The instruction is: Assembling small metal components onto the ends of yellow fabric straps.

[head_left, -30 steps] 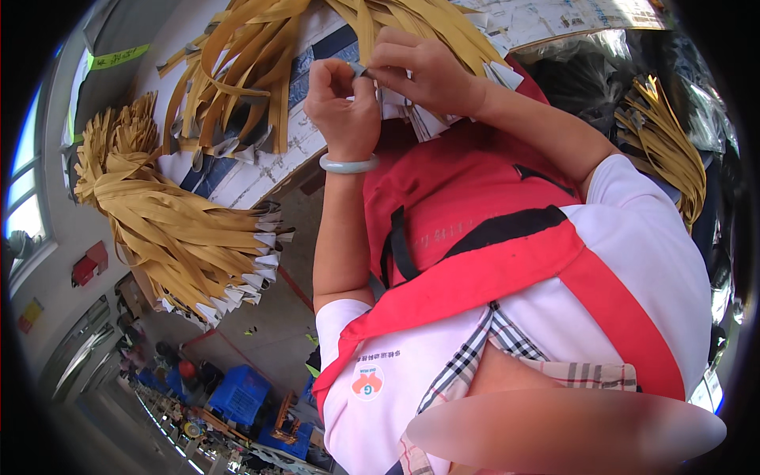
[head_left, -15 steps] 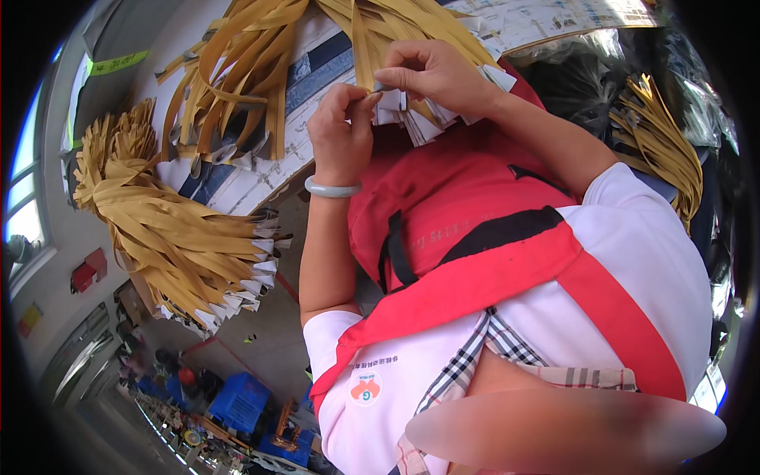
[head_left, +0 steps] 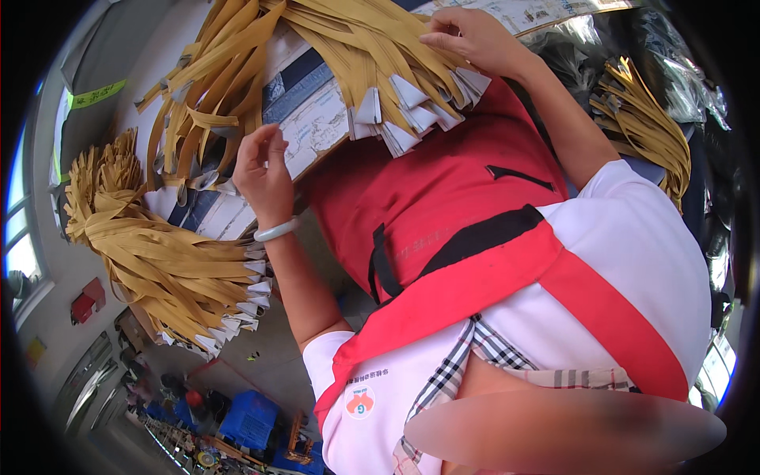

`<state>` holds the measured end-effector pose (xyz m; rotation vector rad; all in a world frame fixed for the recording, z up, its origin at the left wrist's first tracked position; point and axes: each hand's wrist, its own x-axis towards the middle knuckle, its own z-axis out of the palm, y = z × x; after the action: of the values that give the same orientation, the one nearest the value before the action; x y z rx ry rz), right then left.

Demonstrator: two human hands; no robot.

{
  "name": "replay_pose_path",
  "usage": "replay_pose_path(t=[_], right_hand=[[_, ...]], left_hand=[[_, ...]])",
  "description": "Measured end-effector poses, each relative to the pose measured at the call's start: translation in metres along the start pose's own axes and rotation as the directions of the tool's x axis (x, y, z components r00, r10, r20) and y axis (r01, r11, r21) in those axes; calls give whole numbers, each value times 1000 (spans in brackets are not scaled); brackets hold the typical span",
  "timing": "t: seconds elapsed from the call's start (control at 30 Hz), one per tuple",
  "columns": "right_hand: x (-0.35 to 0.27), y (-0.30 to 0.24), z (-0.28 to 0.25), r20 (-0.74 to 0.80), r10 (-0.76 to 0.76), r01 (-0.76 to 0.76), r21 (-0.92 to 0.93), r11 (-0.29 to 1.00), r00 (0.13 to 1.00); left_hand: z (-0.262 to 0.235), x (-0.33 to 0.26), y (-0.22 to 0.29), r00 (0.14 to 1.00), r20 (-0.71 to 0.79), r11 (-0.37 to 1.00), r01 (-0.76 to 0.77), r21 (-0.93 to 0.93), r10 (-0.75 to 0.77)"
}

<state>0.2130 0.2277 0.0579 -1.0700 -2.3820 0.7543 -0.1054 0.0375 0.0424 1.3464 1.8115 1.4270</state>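
Long flat mustard-yellow strips that look like zippers (head_left: 360, 47) lie in a pile on the table, with white and grey ends fanned toward me. At the pile's right edge is my right hand (head_left: 475, 39), thumb and forefinger brought together over the strips; whether one is between them is hidden. My left hand (head_left: 265, 174), with a pale bangle on its wrist, is raised beside a looser left pile (head_left: 229, 87) of the same strips. Its fingers are loosely bent and apart, and nothing shows in them.
A thick bundle (head_left: 170, 253) of yellow strips hangs off the table's left side. More strips (head_left: 645, 131) lie at right beside clear and dark plastic wrapping (head_left: 681, 67). A red apron (head_left: 443, 198) covers my lap. Blue crates (head_left: 249, 419) stand on the floor at lower left.
My hands were together at a strip's small grey end; now they are apart. The left has moved left and down, the right slightly up and right. The grey end is out of the left fingers.
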Motion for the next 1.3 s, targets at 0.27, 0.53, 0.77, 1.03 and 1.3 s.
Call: replay_pose_path(t=[0.27,0.53,0.77,1.03,1.3], right_hand=[[-60,-33,-17,346,203,-138,-203,969,916],[-54,-62,-29,350,82,-182,261,948,933],[-44,-78,-25,537,27,-402,595,696,843],[-26,-88,4,237,-227,-9,711,703,945],[7,-102,5,489,-323,-9,562,827,810]], left_hand=[[70,-20,40,967,224,993,-115,-37,120],[118,-31,87,857,370,931,-358,-70,358],[116,-24,73,825,370,898,-436,-66,428],[82,-17,66,950,271,861,6,-509,154],[66,-17,55,929,366,776,188,-602,59]])
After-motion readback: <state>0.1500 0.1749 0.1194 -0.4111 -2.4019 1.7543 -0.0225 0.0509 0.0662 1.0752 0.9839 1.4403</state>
